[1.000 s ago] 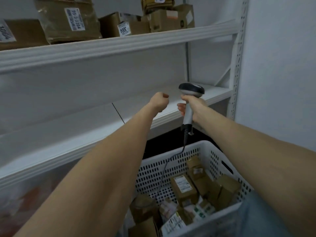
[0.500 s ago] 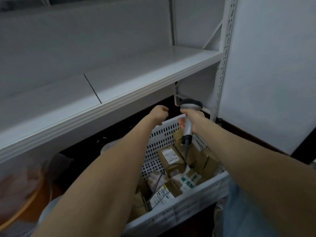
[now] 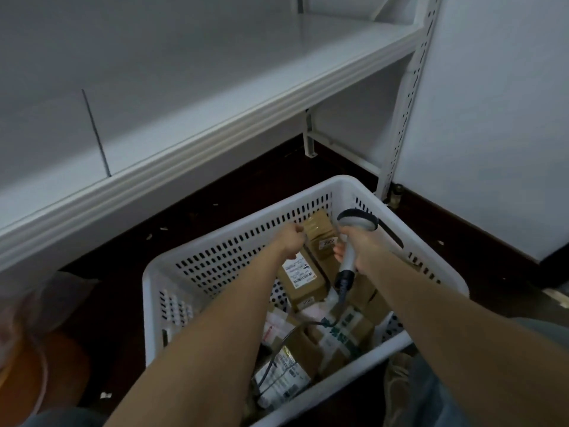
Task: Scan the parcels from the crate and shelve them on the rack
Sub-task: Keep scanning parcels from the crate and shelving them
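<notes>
Hovering over the crate [image 3: 338, 184] at six o'clock, the left hand [image 3: 292, 241] is clenched, seemingly empty; the right hand [image 3: 358, 246] grasps the scanner [image 3: 357, 222]. Parcels [image 3: 303, 278] fill the crate and none shows on the shelf [image 3: 215, 118] at eleven o'clock, so most of the work seems left.

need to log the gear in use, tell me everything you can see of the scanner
The scanner is a handheld unit in pale grey plastic, with a dark-topped oval head and a black collar at the handle's base. It stands roughly upright, head up, above the right part of the white crate. The right hand grips its handle, fingers wrapped round it. A dark cable runs from the base down among the parcels.
</notes>
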### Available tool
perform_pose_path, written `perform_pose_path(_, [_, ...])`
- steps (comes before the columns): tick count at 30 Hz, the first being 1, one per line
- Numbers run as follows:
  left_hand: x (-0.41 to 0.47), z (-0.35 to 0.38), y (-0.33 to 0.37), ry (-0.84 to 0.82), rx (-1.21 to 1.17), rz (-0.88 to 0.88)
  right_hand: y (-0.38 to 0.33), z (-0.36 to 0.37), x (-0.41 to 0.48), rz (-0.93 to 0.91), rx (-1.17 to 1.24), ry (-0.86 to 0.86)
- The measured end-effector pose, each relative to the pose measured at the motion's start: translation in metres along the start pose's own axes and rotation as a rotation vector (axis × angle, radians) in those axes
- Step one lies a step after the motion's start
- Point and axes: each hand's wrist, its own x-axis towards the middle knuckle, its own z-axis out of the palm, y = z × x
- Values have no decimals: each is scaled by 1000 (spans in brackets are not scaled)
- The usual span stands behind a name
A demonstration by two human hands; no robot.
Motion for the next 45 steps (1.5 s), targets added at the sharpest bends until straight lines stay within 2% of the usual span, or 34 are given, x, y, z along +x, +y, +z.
perform_pose_path(5, [48,19,-13,-43,-120,-72,0,6,52,68,18,24])
perform_pose_path(13, [110,42,-22,-21,-270,-122,-6,25,116,39,83,19])
perform_pose_path(17, [129,50,-25,-33,-273,-157,-4,30,132,62,87,-17])
perform_pose_path(22, [137,56,-30,-125,-369,-232,3,30,140,73,61,-62])
perform_pose_path(26, [130,51,-40,-107,-481,-285,4,27,128,58,11,-86])
perform_pose_path(31, [99,35,-46,-61,-509,-347,1,26,96,24,-34,-113])
perform_pose_path(35, [62,17,-38,-55,-616,-326,-2,27,56,-15,-60,-132])
perform_pose_path(39, [25,7,-15,-58,-753,-229,2,40,8,-70,-57,-189])
perform_pose_path(45, [-16,-14,-16,135,-736,-227,-4,33,-49,-141,-68,-216])
